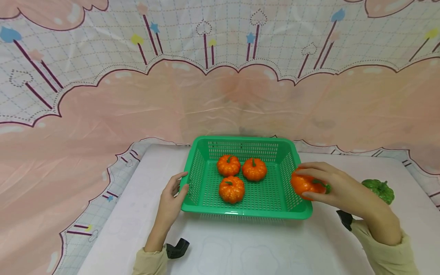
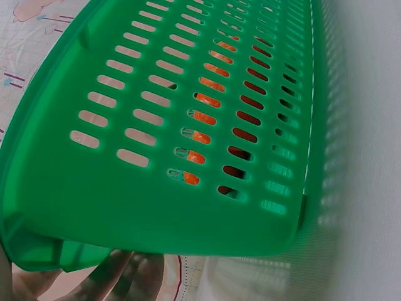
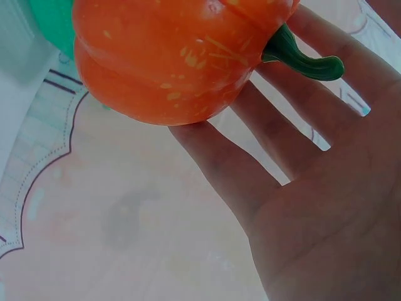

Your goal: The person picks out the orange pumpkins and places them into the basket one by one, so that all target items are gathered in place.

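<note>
A green plastic basket with slotted walls stands on the white table. Inside it sit three small orange pumpkins, close together left of the middle. My left hand grips the basket's left rim, and fingers show beneath the rim in the left wrist view. Over the basket's right rim, my right hand holds another orange pumpkin, speckled yellow, with its curved green stem toward the palm. Its thumb and fingers are on opposite sides of the pumpkin in the head view.
Beyond the right forearm lies a green, ribbed vegetable, partly hidden by it. A printed pink and white cloth hangs behind the table. Black camera mounts stick out at both wrists.
</note>
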`<control>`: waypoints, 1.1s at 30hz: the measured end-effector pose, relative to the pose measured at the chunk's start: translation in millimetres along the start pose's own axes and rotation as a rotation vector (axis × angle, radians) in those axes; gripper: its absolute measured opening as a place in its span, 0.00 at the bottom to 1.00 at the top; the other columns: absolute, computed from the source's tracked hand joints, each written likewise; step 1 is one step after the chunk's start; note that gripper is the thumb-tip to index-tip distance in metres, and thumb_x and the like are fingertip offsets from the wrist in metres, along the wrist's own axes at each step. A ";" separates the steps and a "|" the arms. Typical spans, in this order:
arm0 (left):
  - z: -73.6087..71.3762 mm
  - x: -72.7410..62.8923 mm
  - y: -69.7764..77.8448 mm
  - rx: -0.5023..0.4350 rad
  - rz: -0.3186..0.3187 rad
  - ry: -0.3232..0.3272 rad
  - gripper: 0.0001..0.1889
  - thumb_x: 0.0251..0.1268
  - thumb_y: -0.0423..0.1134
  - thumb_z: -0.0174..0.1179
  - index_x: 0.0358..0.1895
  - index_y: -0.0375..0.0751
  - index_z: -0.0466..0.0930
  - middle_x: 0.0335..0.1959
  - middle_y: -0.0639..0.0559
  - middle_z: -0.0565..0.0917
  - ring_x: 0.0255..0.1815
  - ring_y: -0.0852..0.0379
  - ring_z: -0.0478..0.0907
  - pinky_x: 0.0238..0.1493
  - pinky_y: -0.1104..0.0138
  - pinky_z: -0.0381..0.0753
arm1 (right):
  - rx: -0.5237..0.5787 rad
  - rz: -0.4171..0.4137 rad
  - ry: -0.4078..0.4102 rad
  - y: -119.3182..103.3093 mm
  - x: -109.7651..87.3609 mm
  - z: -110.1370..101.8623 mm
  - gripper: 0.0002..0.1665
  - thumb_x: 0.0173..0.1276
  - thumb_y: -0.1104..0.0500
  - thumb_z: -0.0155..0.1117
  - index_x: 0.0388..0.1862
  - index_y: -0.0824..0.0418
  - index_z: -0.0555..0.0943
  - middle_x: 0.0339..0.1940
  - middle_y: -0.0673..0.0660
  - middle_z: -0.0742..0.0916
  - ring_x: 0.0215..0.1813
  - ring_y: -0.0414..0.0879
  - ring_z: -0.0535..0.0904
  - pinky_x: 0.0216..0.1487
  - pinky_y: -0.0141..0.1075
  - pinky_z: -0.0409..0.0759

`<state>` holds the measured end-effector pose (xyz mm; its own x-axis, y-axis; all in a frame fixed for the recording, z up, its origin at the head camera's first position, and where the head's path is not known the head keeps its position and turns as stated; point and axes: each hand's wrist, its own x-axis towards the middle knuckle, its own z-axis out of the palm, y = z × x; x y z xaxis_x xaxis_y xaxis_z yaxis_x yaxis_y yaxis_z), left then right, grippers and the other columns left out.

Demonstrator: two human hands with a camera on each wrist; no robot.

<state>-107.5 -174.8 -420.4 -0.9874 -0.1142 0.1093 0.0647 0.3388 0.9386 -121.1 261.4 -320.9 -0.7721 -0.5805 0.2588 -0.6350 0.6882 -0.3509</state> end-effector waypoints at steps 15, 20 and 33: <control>-0.3 0.5 0.0 -0.002 0.007 -0.002 0.21 0.75 0.35 0.54 0.68 0.45 0.71 0.59 0.37 0.80 0.61 0.44 0.78 0.57 0.55 0.79 | 0.017 -0.016 -0.037 -7.2 13.8 7.0 0.28 0.61 0.52 0.75 0.61 0.50 0.81 0.64 0.52 0.80 0.63 0.50 0.75 0.51 0.44 0.82; 0.3 0.8 0.3 -0.002 0.008 0.001 0.21 0.75 0.35 0.55 0.68 0.45 0.71 0.58 0.37 0.80 0.60 0.44 0.79 0.56 0.55 0.80 | 0.034 -0.020 -0.052 -9.4 19.3 10.8 0.27 0.62 0.52 0.75 0.61 0.51 0.81 0.64 0.53 0.80 0.61 0.49 0.76 0.48 0.43 0.82; 0.4 0.3 0.0 -0.007 0.009 0.005 0.20 0.75 0.35 0.55 0.68 0.46 0.71 0.58 0.38 0.80 0.60 0.45 0.79 0.55 0.55 0.80 | 0.077 -0.050 -0.097 -10.1 39.1 21.2 0.28 0.62 0.50 0.74 0.60 0.52 0.81 0.65 0.54 0.80 0.65 0.54 0.75 0.57 0.52 0.79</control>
<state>-107.9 -174.5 -420.5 -0.9861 -0.1156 0.1194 0.0748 0.3329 0.9400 -144.3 222.5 -326.4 -0.7313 -0.6550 0.1904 -0.6655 0.6242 -0.4092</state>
